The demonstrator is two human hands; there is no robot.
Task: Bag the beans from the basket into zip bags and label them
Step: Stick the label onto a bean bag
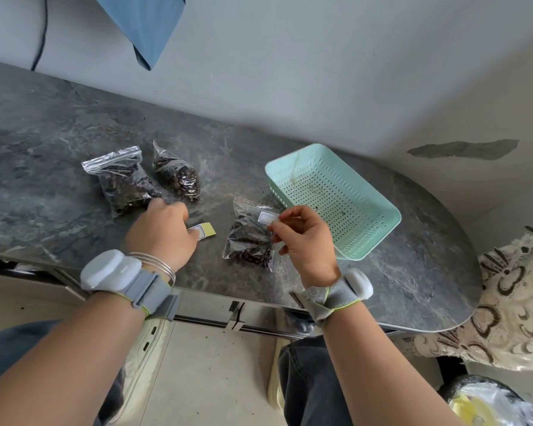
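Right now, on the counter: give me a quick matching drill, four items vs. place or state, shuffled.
Items:
1. basket
2. left hand
3. right hand
4. two far bean bags

States:
A. pinching a small white label above a bean bag
B. empty of beans, at the right of the counter
C. lying side by side at the left, filled
D. resting on the yellow-backed label sheet

Pairs: 1-B, 2-D, 3-A, 4-C
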